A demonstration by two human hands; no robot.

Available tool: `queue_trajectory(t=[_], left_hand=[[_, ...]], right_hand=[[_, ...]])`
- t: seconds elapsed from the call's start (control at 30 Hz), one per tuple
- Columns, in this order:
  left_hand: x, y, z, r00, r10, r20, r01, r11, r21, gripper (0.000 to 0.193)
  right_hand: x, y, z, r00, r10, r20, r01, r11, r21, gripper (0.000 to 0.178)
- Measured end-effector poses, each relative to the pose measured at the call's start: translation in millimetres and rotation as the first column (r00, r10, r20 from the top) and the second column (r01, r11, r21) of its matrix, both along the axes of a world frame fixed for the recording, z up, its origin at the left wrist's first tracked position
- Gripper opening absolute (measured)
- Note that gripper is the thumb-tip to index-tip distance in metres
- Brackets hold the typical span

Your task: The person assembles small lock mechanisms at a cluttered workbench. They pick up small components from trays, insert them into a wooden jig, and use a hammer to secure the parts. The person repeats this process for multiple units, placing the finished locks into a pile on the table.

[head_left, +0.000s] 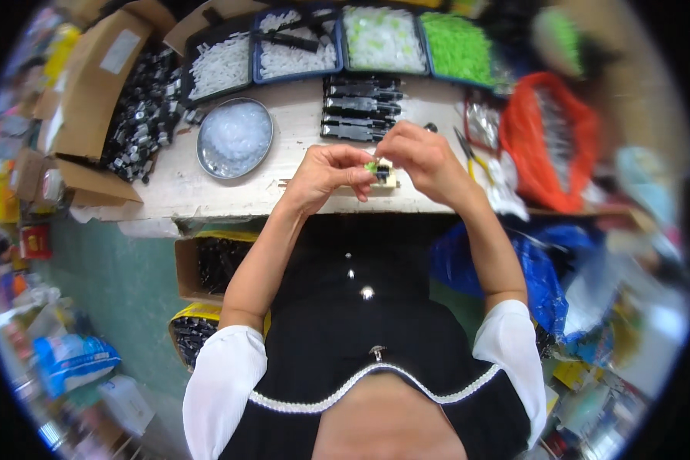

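Note:
At the front of the white table, my left hand (pixel 330 176) pinches a small bright green piece (pixel 371 166) between thumb and fingertips. My right hand (pixel 420 157) is beside it, its fingers curled and pressed together over the same spot; whatever they grip is hidden. Under the fingertips sits a small cream-coloured block (pixel 392 181) with a black part (pixel 381 175) in it, partly covered by my hands. Just beyond my hands, several long black plastic pieces (pixel 360 105) lie in a stacked row.
Trays of white pieces (pixel 221 67) and green pieces (pixel 458 47) line the back. A round metal dish (pixel 235 138) of clear bits stands left, near a cardboard box (pixel 100 84) spilling black parts (pixel 142 115). To the right are yellow-handled pliers (pixel 479 159) and a red bag (pixel 556 142).

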State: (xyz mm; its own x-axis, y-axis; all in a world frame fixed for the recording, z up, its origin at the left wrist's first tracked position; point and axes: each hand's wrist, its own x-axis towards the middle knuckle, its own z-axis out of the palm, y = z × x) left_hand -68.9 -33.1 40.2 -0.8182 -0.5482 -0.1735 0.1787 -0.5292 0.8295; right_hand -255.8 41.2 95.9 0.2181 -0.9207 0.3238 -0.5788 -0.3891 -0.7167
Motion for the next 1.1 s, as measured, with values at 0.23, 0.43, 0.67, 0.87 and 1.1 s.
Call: queue_trajectory(t=[0.23, 0.43, 0.67, 0.87, 1.1], left_hand=[[3, 2, 3, 1.0, 0.007, 0.028, -0.006, 0.999, -0.032, 0.015], [5, 6, -8, 0.989, 0.146, -0.015, -0.146, 0.987, -0.061, 0.015], [7, 12, -17, 0.954, 0.298, -0.018, -0.298, 0.95, -0.093, 0.015], [4, 17, -17, 0.931, 0.365, -0.009, -0.365, 0.926, -0.093, 0.012], [11, 16, -13, 0.904, 0.426, 0.029, -0.407, 0.88, -0.243, 0.013]], right_hand=[[5, -4, 2, 0.996, 0.048, -0.076, -0.046, 0.999, 0.019, 0.013], [24, -3, -9, 0.955, -0.081, -0.285, 0.029, 0.983, -0.184, 0.025], [30, -1, -28, 0.98, -0.178, -0.092, 0.149, 0.954, -0.258, 0.021], [37, 3, -36, 0.971, -0.219, -0.102, 0.185, 0.945, -0.268, 0.012], [36, 1, -42, 0.968, -0.231, -0.101, 0.206, 0.955, -0.213, 0.009]])
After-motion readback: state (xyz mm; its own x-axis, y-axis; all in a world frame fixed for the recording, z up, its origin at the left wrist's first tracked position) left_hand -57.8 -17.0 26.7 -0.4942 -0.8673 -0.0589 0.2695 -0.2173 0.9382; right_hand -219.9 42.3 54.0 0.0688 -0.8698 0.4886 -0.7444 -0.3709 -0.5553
